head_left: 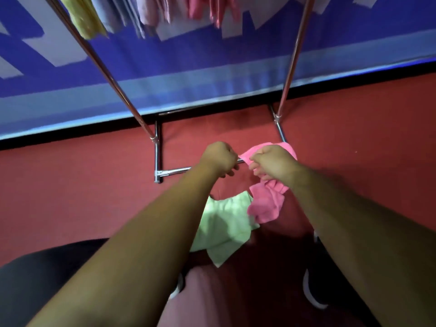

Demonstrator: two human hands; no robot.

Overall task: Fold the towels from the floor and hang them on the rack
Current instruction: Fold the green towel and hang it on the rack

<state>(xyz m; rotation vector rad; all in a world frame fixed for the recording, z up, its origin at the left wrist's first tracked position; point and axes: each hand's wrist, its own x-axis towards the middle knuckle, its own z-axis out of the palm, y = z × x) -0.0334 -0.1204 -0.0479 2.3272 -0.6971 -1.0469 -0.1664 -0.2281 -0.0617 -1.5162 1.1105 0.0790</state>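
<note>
Before the rack point(157, 149), your left hand point(218, 159) and right hand point(271, 161), fingers curled tight, grip a pink towel point(266, 204); a green towel point(224, 227) lies nearer you.

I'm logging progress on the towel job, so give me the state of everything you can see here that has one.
Pink towel: unfolded, bunched, hanging from both grips.
Left grip: fingers curled, pinching the pink towel's edge.
Right grip: fingers curled round the pink towel.
Green towel: crumpled on the floor, untouched.
Rack: standing, towels hung on top.
Hung towels: draped over the rack, yellow, grey, pink.
</note>
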